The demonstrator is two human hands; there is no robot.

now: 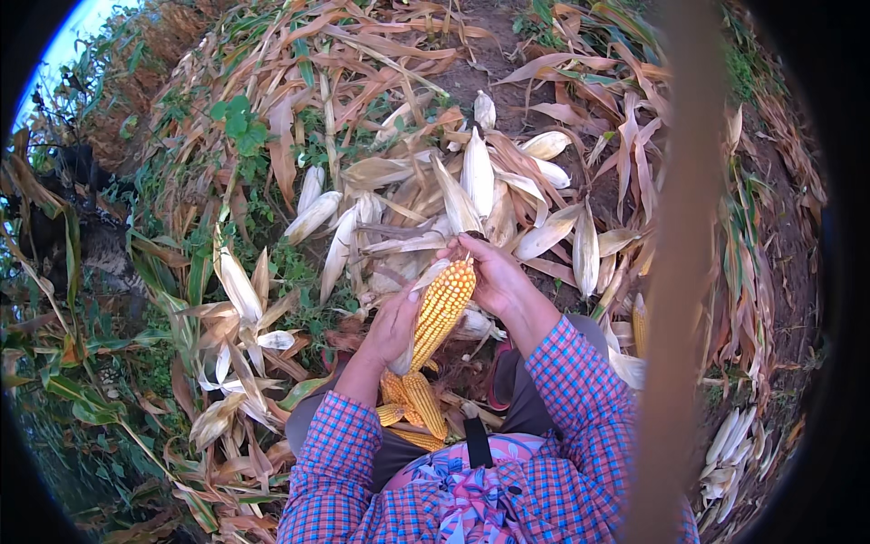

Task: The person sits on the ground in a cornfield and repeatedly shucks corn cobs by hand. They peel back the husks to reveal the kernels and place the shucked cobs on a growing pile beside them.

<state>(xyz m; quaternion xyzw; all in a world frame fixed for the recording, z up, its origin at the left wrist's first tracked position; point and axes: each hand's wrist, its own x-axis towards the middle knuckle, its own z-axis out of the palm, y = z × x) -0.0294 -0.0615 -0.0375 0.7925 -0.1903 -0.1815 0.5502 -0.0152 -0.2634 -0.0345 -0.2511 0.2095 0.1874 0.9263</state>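
A yellow ear of corn [445, 302] slants upward before me, most of its kernels bare. My left hand [394, 325] grips it along the left side, with a strip of pale husk against it. Around the upper end, my right hand [495, 273] has its fingers closed on husk, partly hidden behind the cob. A pale husk leaf [457, 197] points away just beyond the fingertips. Between my legs lie several husked yellow ears [423, 401]. Ahead of my hands is a heap of ears in dry husks [478, 173].
Loose husks [238, 340] are strewn at the left. Dry corn stalks and leaves [367, 61] cover the soil farther out. A blurred brown upright strip [680, 272] crosses the right side close to the camera. More pale husks [731, 449] lie at lower right.
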